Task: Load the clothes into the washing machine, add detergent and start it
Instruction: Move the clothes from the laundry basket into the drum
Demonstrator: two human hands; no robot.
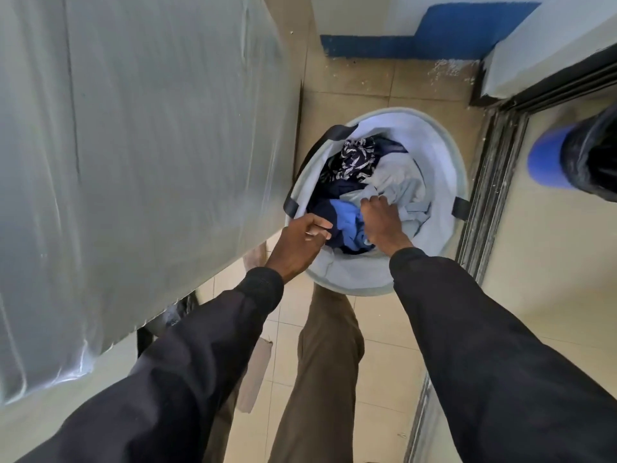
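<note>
Two dark sleeves (467,329) reach down toward a laundry basket (459,155) on the tiled floor (384,85); a brown trouser leg (327,362) stands just short of the basket's near rim.

The clothes lie heaped inside the basket: a pale grey garment (394,182) on its right side, a blue garment (347,222) at its near side, a patterned dark garment (354,155) at its far side. The right hand (380,225) is sunk among them, its fingers (370,202) clenched in a fold of the pale grey garment. The left hand (297,245) sits on the basket's near-left rim, fingers (320,227) curled over it, seemingly steadying the basket; whether dark cloth is caught in that grip too, I cannot tell.

Just left of the basket rises a tall plastic-covered machine (133,162), probably the washer; no door or lid shows. Right of the basket runs a dark door track (494,182); beyond that stands a blue bin (547,162) with a black liner.

Loading looks barely begun: the basket is full, and no detergent is in view. The next move calls for lifting the grey garment free of the tangle without dragging others over the rim, then carrying it left to the machine; the opening must be found first, and the plastic may need pulling aside.
</note>
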